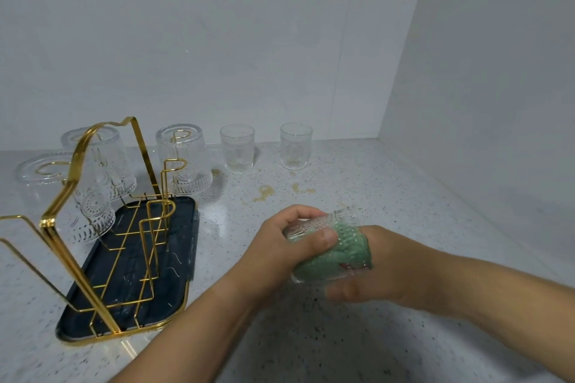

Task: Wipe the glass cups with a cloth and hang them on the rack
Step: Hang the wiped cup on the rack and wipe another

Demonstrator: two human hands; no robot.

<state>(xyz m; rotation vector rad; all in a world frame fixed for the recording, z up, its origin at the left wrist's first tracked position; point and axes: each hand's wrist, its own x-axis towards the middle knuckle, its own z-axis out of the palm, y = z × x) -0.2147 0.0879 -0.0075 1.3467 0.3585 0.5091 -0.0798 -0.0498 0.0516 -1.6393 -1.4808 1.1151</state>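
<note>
**Over the counter, a cup is wiped from the inside**

Above the speckled counter (357, 190), seen from the head camera, both hands meet on one glass cup (314, 224) held clear of the surface, just right of the rack. The left hand (280, 246) wraps round the cup's closed end, thumb across the ribbed wall and fingers curled behind. That grip probably steadies the glass against the rubbing. The cup lies on its side with its mouth towards the right hand (395, 261), so the green cloth (333, 258) can be pushed deep inside. The cloth shows through the glass and fills most of it. The right hand's fingers are buried with the cloth, and only the thumb lies outside, under the rim. I cannot tell whether the fingers pinch the cloth or merely press it against the wall.

At the left, the gold wire rack (67, 186) stands on a dark tray (177, 258), which presumably catches drips. Several inverted cups (186, 165) already hang on the far pegs, mouths down to drain. The nearer pegs (158, 205) are bare, likely where this cup goes. Behind, two upright cups (237, 148) stand apart by the wall and seem to await wiping. Yellowish stains (264, 193) mark the counter between them and the hands.
</note>
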